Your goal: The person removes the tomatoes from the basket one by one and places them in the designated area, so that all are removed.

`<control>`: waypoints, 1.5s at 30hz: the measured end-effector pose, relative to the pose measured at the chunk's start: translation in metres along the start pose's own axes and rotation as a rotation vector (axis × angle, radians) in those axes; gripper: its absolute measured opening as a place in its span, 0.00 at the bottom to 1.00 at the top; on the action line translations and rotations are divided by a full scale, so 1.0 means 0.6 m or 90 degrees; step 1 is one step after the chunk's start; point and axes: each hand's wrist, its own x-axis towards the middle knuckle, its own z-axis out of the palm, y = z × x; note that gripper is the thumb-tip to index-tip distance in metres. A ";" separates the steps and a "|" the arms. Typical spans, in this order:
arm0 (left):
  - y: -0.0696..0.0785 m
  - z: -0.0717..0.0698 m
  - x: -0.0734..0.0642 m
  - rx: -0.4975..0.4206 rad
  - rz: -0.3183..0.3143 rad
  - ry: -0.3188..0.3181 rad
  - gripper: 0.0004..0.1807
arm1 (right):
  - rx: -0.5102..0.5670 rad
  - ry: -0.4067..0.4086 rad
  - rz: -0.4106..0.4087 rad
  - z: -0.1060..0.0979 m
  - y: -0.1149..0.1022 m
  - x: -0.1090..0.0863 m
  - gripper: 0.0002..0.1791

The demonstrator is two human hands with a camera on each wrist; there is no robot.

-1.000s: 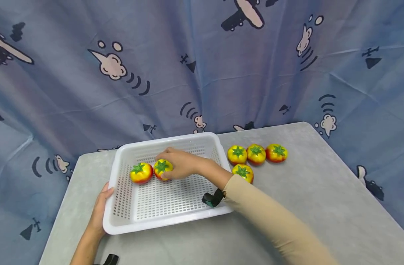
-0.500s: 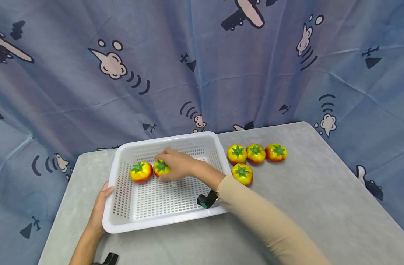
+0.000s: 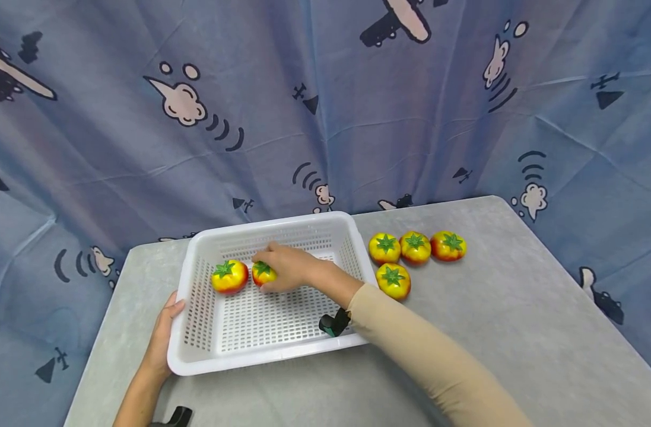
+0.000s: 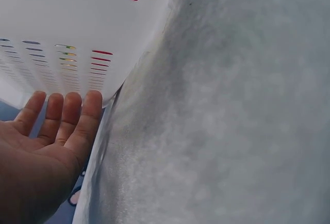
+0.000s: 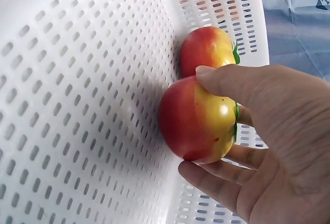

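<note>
Inside a white perforated plastic basket [image 3: 266, 350], my right hand [image 3: 290, 268] holds a red and yellow tomato [image 5: 193, 121] with a green leafy top. Thumb and fingers lie on opposite sides of it in the right wrist view, and it sits low, near the basket floor. A second tomato [image 3: 229, 277] lies just left of it in the basket. At the basket's left side my left hand [image 3: 159, 338] grips the rim, with its thumb on the edge. From the left wrist view, the fingers [image 4: 69, 115] reach against the outer wall; the thumb is hidden there.
Right of the basket, several more tomatoes [image 3: 393, 281] sit on the grey table [image 3: 507, 308], one of them near the basket's wall. A blue patterned curtain [image 3: 325, 107] hangs behind the table.
My right hand and its tomato have barely shifted; the fingers now cover slightly more of it. The left hand stays at the basket's rim.
</note>
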 end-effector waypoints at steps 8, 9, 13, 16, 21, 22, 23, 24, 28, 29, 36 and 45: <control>0.000 0.003 0.001 -0.014 0.006 -0.011 0.35 | 0.011 -0.012 0.012 -0.003 0.001 -0.006 0.37; 0.000 0.003 0.001 -0.015 0.004 -0.011 0.35 | 0.011 -0.013 0.014 -0.004 0.001 -0.007 0.37; -0.002 0.004 -0.002 -0.015 -0.003 -0.010 0.36 | 0.008 -0.017 0.008 -0.009 -0.002 -0.010 0.38; -0.004 0.004 -0.003 -0.021 -0.004 -0.008 0.36 | 0.009 -0.015 0.003 -0.014 -0.005 -0.015 0.38; -0.010 0.005 -0.008 -0.026 -0.014 -0.004 0.36 | 0.019 -0.004 -0.002 -0.021 -0.006 -0.030 0.37; -0.012 0.006 -0.010 -0.025 -0.017 -0.001 0.35 | 0.023 -0.003 -0.004 -0.021 -0.005 -0.034 0.37; -0.013 0.006 -0.012 -0.024 -0.020 0.001 0.35 | 0.026 -0.001 -0.005 -0.022 -0.006 -0.039 0.36; -0.014 0.006 -0.013 -0.022 -0.021 0.001 0.35 | 0.028 0.000 -0.006 -0.023 -0.006 -0.044 0.36; -0.015 0.006 -0.016 -0.023 -0.014 -0.001 0.35 | 0.038 0.007 -0.005 -0.032 -0.009 -0.062 0.36; -0.014 0.005 -0.017 -0.024 -0.012 -0.004 0.34 | 0.042 0.009 -0.006 -0.035 -0.010 -0.066 0.36; -0.006 0.001 -0.011 -0.013 0.004 0.007 0.31 | 0.054 0.029 -0.026 -0.057 -0.008 -0.092 0.35; 0.005 0.000 -0.001 0.007 -0.021 0.009 0.36 | 0.062 0.068 -0.029 -0.080 -0.003 -0.131 0.35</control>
